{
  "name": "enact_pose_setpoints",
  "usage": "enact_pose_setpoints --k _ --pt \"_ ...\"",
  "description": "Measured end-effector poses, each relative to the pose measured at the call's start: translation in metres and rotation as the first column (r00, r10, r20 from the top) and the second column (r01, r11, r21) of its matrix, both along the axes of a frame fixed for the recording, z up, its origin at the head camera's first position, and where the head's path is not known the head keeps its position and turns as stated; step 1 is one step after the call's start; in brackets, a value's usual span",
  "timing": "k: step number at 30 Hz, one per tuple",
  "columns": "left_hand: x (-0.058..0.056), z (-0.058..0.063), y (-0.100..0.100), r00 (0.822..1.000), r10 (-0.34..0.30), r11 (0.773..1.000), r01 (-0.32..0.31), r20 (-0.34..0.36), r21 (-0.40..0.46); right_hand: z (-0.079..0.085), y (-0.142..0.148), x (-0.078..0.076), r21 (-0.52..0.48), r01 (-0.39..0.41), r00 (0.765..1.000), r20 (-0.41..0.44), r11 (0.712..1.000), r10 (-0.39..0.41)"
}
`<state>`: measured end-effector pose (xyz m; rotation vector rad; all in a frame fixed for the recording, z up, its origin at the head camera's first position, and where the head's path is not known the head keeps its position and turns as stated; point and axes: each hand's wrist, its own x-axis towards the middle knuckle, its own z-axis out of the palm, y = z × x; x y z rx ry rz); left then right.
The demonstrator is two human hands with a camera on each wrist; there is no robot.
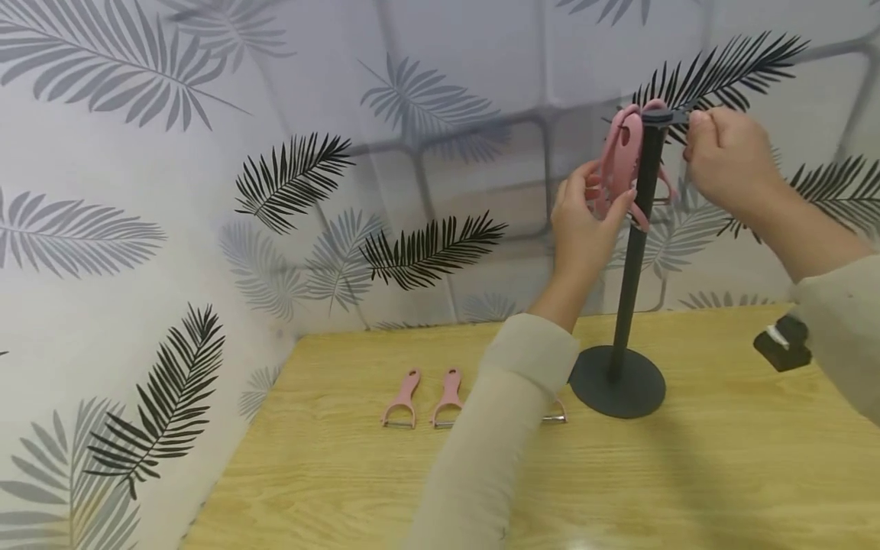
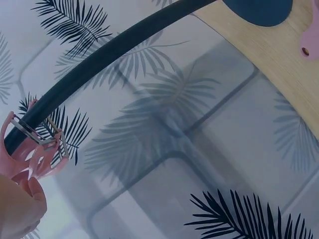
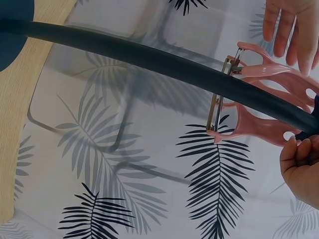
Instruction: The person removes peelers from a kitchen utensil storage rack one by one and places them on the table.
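While the right hand (image 1: 734,156) pinched a hook (image 1: 680,118) atop the black stand (image 1: 631,267), the left hand (image 1: 583,221) spread its fingers loosely around hanging pink Y-peelers (image 1: 622,164).

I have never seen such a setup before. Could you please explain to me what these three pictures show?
There is no machine here: a person works with two bare hands. The large picture comes from a camera on the head; the other two come from cameras on the left and right wrists.

A dark stand rises from the wood-grained table. Pink peelers lie beside it, one partly hidden by the left sleeve. To the right is a small black object.

The right hand grips the stand's top piece. The left hand is at the hanging peelers; its contact is unclear.
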<state>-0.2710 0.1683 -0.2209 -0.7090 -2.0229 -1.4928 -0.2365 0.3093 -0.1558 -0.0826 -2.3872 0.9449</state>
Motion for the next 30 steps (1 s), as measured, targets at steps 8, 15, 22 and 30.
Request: enact_pose_setpoints --k 8,15,22,30 --pt "0.001 0.005 0.010 1.000 0.003 1.000 -0.003 0.011 0.025 0.000 -0.001 0.000 -0.004 -0.014 0.999 -0.035 1.000 0.014" --pt "0.004 0.004 0.017 0.998 -0.020 0.996 0.014 0.058 0.086 0.000 0.001 0.001 0.000 -0.001 1.000 0.008 1.000 0.001" --pt "0.005 0.004 0.016 0.999 0.003 0.993 -0.007 0.033 0.120 -0.002 -0.001 0.001 -0.007 -0.007 1.000 -0.004 1.000 0.007" --pt "0.007 0.007 0.010 0.999 -0.048 0.978 0.046 0.007 0.201 -0.001 -0.001 0.001 -0.010 0.001 1.000 -0.022 1.000 -0.001"
